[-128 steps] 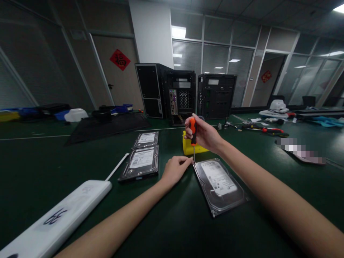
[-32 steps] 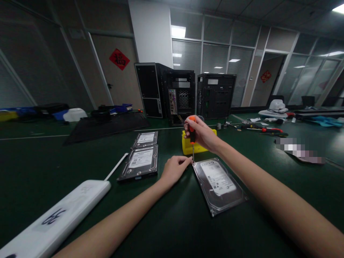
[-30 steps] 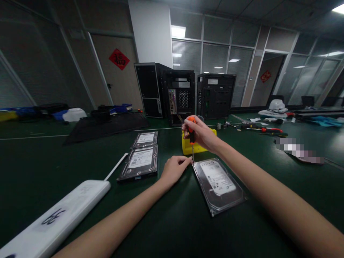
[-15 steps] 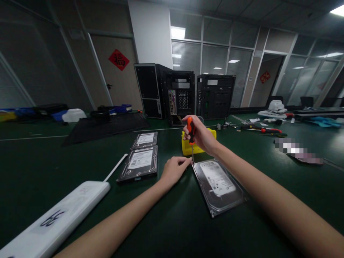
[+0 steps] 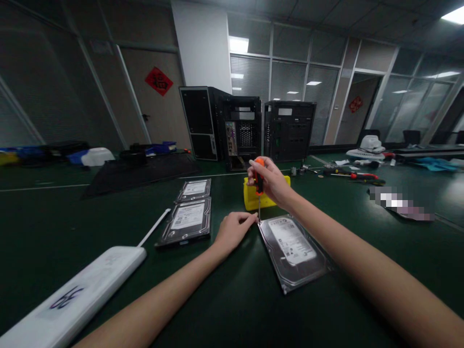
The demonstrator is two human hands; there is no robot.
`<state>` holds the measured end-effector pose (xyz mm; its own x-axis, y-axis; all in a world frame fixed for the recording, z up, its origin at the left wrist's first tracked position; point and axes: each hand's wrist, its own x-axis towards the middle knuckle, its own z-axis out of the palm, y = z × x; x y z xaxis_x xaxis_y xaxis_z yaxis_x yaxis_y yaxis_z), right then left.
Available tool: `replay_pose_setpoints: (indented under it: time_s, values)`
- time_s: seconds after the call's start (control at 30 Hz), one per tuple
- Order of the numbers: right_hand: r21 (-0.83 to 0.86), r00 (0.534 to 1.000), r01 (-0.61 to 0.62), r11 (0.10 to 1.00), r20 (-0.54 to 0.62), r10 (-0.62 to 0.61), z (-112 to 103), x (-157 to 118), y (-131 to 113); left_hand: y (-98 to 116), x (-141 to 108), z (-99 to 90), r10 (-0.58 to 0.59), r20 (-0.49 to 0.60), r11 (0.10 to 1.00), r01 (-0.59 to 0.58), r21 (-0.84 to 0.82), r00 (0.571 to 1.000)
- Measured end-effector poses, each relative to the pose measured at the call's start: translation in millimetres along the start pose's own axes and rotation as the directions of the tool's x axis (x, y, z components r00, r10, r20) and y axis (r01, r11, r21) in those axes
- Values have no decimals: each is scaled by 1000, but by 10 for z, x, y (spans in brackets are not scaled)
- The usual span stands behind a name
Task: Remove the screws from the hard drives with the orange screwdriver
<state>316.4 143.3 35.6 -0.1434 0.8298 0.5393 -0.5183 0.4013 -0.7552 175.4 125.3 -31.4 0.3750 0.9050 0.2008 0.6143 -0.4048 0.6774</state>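
My right hand grips an orange and black screwdriver, held upright with its tip at the far left corner of a silver hard drive. My left hand rests on the green table, its thumb and forefinger pressed together beside that corner and the screwdriver tip. Whatever may be between those fingertips is too small to make out. Behind the screwdriver sits a yellow holder, partly covered by my right hand. Two more hard drives lie to the left, one nearer and one farther.
A white power strip lies at the front left. Black computer cases stand at the back, near a black mat. Pliers and other tools lie at the right, behind a partly blurred flat object.
My right hand's fingers have shifted slightly around the screwdriver handle, whose orange top shows more. My left hand and the hard drives hold the same places on the table.
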Motion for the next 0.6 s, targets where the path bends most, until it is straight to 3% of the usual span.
replay_pose_setpoints:
  time_s: [0.27, 0.6]
  values:
    - [-56, 998, 58, 997, 8, -58, -59, 21, 16, -22, 14, -2, -5, 4, 1000, 5, -7, 1000]
    - [1, 999, -19, 1000, 50, 19, -61, 32, -108, -43, 35, -2, -4, 13, 1000, 4, -28, 1000]
